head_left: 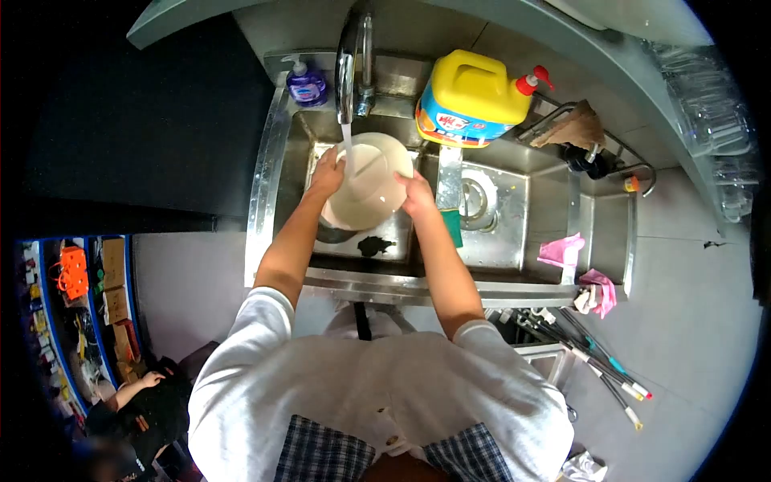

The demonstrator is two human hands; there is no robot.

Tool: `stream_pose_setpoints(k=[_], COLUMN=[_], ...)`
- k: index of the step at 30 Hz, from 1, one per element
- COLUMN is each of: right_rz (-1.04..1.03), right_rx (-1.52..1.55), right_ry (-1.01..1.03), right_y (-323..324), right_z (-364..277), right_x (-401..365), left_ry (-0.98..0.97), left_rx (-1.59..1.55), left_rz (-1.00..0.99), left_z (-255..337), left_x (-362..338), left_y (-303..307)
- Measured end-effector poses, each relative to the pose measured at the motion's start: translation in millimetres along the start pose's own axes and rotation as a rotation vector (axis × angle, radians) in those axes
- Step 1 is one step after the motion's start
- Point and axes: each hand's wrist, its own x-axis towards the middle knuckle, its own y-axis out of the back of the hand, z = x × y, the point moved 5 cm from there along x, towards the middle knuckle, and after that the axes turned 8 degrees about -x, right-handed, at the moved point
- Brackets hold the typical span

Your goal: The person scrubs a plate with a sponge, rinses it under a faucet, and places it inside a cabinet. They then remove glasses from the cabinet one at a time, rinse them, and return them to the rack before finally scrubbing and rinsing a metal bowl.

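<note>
Noting from the head view: we hold a white plate (371,197) over the left basin of the steel sink (262,201). Its face is tilted up toward the faucet (354,56), so the water stream (346,145) lands on its upper left part and, we judge, runs off downward.

Left hand (327,173): grip closed on the plate's left rim, fingers over the edge. Right hand (417,193): grip closed on the opposite rim, so the plate is steadied from both sides.

A dark scrap (372,245) lies on the basin floor below the plate. A yellow detergent jug (470,96) stands on the sink's back edge, right of the faucet, and a purple soap bottle (307,83) sits at the back left corner. Both are probably kept there for easy reach. A pink cloth (561,250) lies toward the sink's front right corner. Another person's hand (150,376) shows well apart from the sink.
</note>
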Motion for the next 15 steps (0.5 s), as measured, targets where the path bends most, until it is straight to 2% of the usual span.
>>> stream_pose_setpoints(k=[3,4,7,8,9,11,12,15], right_rz=[0.027,0.032,0.027,0.014,-0.001,0.024,0.037,0.015], right_rx=[-0.024,-0.035,-0.074,-0.09,-0.106,-0.252,-0.324,-0.763], right_ry=[0.05,0.069,0.083,0.087,0.092,0.2,0.254,0.532], right_y=[3.4,4.8,2.4,-1.0,-4.8,-19.3,-29.2,-69.5], right_z=[-8.1,-10.1,-13.4,-14.7,-15.5,-18.7,-20.9,-29.5], right_x=[-20.9,-24.8,-31.2,-32.3,-33.1,-42.3,-48.3,-67.4], left_ry=[0.089,-0.12,-0.297,-0.371,-0.344,-0.286,-0.041,0.423], left_rx=[0.127,0.113,0.131,0.136,0.05,-0.124,0.102,-0.69], left_rz=[0.054,0.234,0.123,0.152,0.195,0.285,0.342,-0.081], left_z=[15.5,59.8,83.9,93.6,88.3,56.3,22.0,60.2], left_x=[-3.4,-24.2,-45.9,-54.5,-54.0,-51.6,-51.2,-73.5], left_y=[-16.0,-6.4,-10.3,-5.3,1.4,12.3,8.2,22.7])
